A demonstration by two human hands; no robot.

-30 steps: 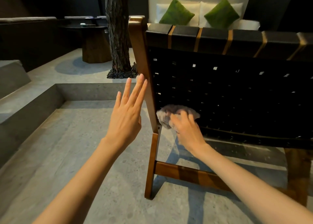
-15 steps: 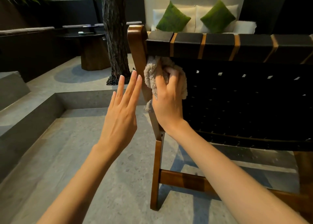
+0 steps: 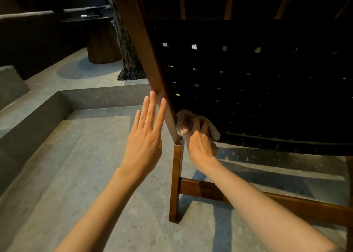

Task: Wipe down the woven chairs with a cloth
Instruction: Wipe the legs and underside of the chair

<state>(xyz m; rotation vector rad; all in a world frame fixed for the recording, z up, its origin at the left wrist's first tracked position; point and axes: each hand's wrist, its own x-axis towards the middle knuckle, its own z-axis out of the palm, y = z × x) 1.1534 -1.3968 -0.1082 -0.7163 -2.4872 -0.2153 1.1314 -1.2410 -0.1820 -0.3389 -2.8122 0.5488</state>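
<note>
The job looks to be in its middle. The right hand (image 3: 200,145) curls its fingers over a bunched cloth (image 3: 183,118) and presses it against the rear of the chair's woven back (image 3: 257,89), at that panel's seven o'clock corner, right beside the wooden post (image 3: 145,51). The dark weave shows no mark telling wiped from unwiped, so what is finished cannot be read. By judgement, the wide stretch of weave toward three o'clock, the strapped top band at twelve and the wooden leg (image 3: 175,183) and crossbar (image 3: 200,189) may all be left. The seat is hidden, and only this one chair is in view.

The left hand (image 3: 144,137) holds nothing. Its fingers are straight and close together, with the tips at the post's edge. Whether they touch the wood cannot be told.

The weave is open, with small gaps letting light through, so a cloth could snag or skip there. The chair stands on a grey speckled stone floor (image 3: 86,166). A low step (image 3: 38,108) rises at nine o'clock. At eleven, a tree trunk (image 3: 124,41) and a dark round table (image 3: 99,40) sit in dim light.
</note>
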